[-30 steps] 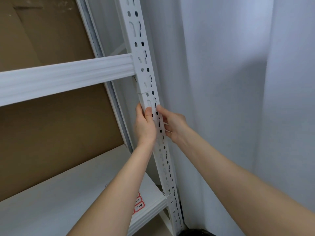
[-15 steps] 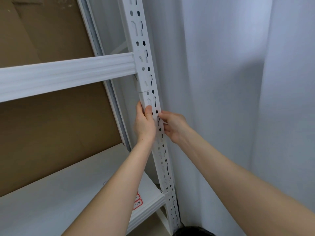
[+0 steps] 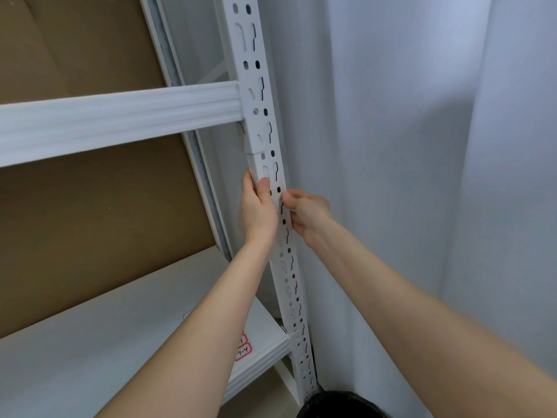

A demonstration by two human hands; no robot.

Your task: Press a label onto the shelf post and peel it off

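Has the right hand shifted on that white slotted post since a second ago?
Yes, slightly. The right hand has slid a little down the slotted upright post, farther below the beam bracket; the left hand keeps its place.

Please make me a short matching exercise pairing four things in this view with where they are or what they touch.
1. left hand
2. right hand
3. red-edged labels
4. brown cardboard

A. behind the shelves
B. on the lower shelf's front edge
C. on the upright post's left side
D. on the upright post's right side

Pairs: 1-C, 2-D, 3-B, 4-A
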